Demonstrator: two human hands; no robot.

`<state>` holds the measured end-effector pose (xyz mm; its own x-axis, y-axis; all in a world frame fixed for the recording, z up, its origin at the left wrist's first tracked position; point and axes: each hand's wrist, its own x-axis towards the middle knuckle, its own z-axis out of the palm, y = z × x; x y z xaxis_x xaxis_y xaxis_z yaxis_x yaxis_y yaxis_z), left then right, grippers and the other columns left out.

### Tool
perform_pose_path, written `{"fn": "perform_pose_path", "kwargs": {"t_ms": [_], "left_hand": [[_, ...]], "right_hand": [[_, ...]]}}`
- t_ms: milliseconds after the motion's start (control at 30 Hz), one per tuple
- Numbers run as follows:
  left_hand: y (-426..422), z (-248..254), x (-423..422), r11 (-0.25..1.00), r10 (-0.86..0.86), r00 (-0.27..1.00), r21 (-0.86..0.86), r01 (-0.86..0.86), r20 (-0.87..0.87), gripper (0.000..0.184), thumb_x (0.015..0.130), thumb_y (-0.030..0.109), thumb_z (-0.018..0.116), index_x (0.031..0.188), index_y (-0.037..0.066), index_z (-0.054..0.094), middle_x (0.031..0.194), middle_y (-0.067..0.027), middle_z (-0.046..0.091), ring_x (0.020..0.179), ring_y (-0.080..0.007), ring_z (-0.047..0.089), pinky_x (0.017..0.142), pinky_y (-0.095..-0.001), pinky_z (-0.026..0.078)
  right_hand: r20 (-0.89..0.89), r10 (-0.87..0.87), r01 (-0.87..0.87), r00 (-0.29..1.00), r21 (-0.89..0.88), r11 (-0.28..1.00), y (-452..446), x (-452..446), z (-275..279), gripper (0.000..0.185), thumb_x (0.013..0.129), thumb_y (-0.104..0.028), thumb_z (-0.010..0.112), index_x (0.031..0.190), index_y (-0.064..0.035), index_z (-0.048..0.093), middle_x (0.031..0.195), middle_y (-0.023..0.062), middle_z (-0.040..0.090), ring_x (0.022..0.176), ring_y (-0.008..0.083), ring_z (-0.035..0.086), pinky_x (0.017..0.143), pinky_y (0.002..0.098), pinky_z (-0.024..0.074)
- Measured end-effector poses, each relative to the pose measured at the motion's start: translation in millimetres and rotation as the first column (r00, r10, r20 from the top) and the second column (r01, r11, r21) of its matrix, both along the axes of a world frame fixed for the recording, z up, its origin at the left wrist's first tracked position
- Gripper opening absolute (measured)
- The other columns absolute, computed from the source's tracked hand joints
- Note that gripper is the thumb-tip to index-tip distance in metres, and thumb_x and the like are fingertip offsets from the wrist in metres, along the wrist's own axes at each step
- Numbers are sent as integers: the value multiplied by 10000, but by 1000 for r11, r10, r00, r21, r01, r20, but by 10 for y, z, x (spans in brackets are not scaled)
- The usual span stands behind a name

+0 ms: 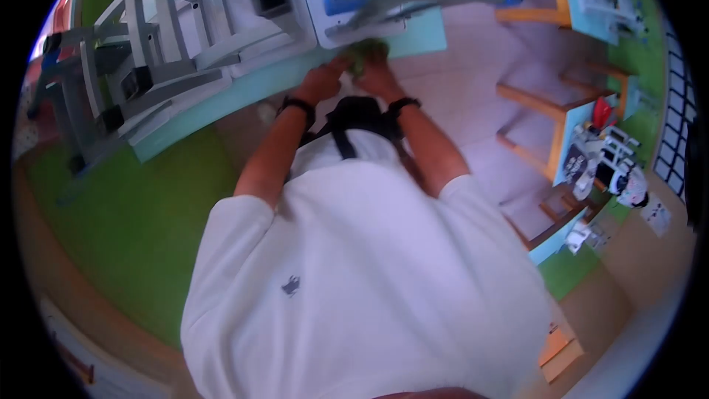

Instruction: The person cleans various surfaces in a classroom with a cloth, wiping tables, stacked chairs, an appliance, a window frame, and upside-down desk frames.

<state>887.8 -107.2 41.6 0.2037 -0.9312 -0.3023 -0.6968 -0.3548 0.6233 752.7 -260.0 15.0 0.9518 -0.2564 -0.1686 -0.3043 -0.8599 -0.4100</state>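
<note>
Holding a green bundle [367, 52], right hand [379, 80] curled round it, left hand [322, 83] close (finger spread unclear), beside a table [421, 38].

Muted light, with faint shadows on the pinkish floor [461, 96] at right; left hand [322, 84] and right hand [378, 81] look blurred; strong fisheye bending, black corners.

White short-sleeved tee [413, 251] with a small dark logo [291, 286] around 7 o'clock in the view, black wristbands [298, 108] at 11 and 1, plus a black strap [343, 144] up near 12.
</note>
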Motion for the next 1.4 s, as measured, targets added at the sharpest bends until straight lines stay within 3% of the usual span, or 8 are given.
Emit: {"fn": "perform_pose_path", "kwargs": {"t_ms": [400, 533, 733, 867, 933, 1167, 1233, 1400], "left_hand": [[2845, -175, 1010, 967, 224, 971, -102, -233, -87, 658, 734, -36, 497, 1370, 122, 438, 1403, -139, 470, 1190, -372, 516, 980, -459, 447], [3663, 14, 1173, 964, 244, 968, 91, -249, 59, 692, 715, -18, 526, 1386, 103, 415, 1427, -141, 441, 1229, -370, 484, 987, -464, 446], [3245, 356, 1241, 946, 236, 963, 195, -258, 127, 679, 709, 5, 550, 1370, 97, 422, 1410, -156, 451, 1164, -409, 512, 946, -492, 472], [2551, 109, 1230, 992, 127, 987, -31, -124, 97, 627, 727, 42, 569, 1341, 87, 449, 1346, -193, 497, 1178, -416, 502, 951, -495, 472], [2202, 68, 1081, 989, 68, 994, -140, -57, 80, 594, 734, 52, 570, 1320, 69, 476, 1329, -193, 512, 1198, -411, 492, 972, -486, 461], [1748, -103, 755, 959, 148, 957, -271, -78, 249, 505, 755, 102, 588, 1256, 55, 546, 1266, -155, 540, 1195, -351, 502, 929, -451, 447], [2045, -17, 794, 962, 178, 943, -250, -107, 282, 500, 760, 120, 595, 1253, 57, 548, 1249, -151, 544, 1189, -346, 503, 922, -444, 441], [2980, 124, 1206, 957, 290, 879, -96, -274, 380, 391, 775, 116, 580, 1160, 52, 571, 1193, -151, 546, 1153, -329, 510, 923, -444, 421]], "right_hand": [[144, 130, -162, 981, 243, 956, 2452, 1369, -194, 511, 743, -140, 650, 1190, 56, 498, 1248, 321, 476, 1190, 499, 436, 1079, 495, 321], [189, 593, -619, 783, 137, 774, 2886, 1803, 155, 445, 742, -181, 629, 1098, 77, 560, 1144, 307, 541, 1101, 457, 509, 993, 495, 421], [-94, 354, -281, 931, 435, 855, 2762, 1694, 360, 489, 780, -225, 627, 1207, -1, 545, 1222, 278, 529, 1202, 432, 467, 1029, 480, 396], [141, 377, -401, 915, 242, 883, 2178, 1329, -58, 658, 769, -220, 672, 1346, -14, 431, 1378, 306, 361, 1316, 462, 328, 1106, 459, 325], [-72, 98, -62, 993, 395, 916, 1928, 1003, 267, 656, 765, -198, 682, 1343, -13, 430, 1397, 292, 350, 1316, 453, 330, 1116, 455, 309], [-81, 209, -172, 975, 329, 929, 1614, 917, 144, 603, 772, -211, 687, 1291, 2, 467, 1281, 299, 473, 1236, 476, 394, 1071, 506, 315], [-219, 186, -192, 958, -5, 981, 1916, 1066, 268, 547, 784, -247, 671, 1230, 29, 513, 1255, 289, 503, 1201, 480, 422, 1079, 541, 277], [-202, 414, -394, 888, 131, 910, 2909, 1767, 442, 513, 794, -278, 641, 1189, 33, 539, 1239, 274, 523, 1215, 466, 422, 1106, 583, 214]]}}
